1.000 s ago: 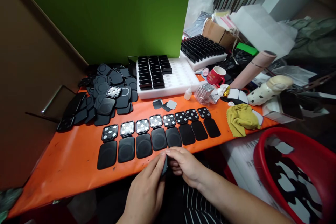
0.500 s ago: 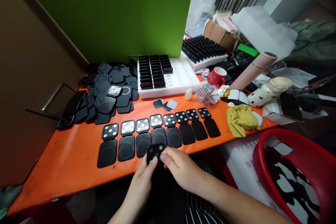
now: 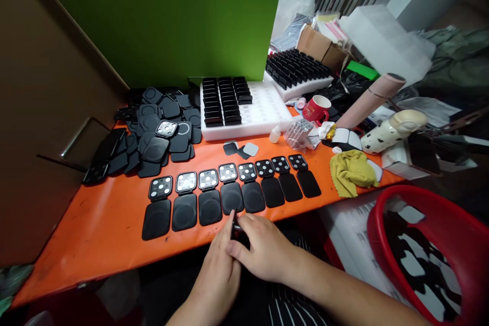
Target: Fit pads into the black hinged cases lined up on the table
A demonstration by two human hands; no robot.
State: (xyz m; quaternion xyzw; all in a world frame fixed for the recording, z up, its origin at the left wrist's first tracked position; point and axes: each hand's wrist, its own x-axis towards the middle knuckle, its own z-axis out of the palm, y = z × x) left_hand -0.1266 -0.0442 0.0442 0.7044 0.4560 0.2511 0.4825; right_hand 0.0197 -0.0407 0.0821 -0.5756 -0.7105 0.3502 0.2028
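Just past the table's front edge, my left hand (image 3: pixel 220 271) holds a dark folding charger pad (image 3: pixel 234 220), now seen nearly edge-on. My right hand (image 3: pixel 263 250) closes around the pad's right side, its thumb against my left hand. Most of the pad is hidden by my fingers. Beyond my hands runs a row of opened black folding charger pads (image 3: pixel 185 212). Each has a smooth lower half nearest me and an upper half dotted with pale round spots. Behind that row lie a few loose grey and black square pieces (image 3: pixel 250 149).
A pile of black pads (image 3: pixel 154 149) is at the left. A white foam tray (image 3: pixel 263 112) holds upright black pieces. To the right are a small dropper bottle (image 3: pixel 274 135), a red mug (image 3: pixel 317 108), a yellow cloth (image 3: pixel 352 173) and a red basin (image 3: pixel 376 221) of thin squares.
The pad in my hands has turned from showing its dotted face to nearly edge-on. My right hand has closed in over it, and my left hand has rotated and shifted right.
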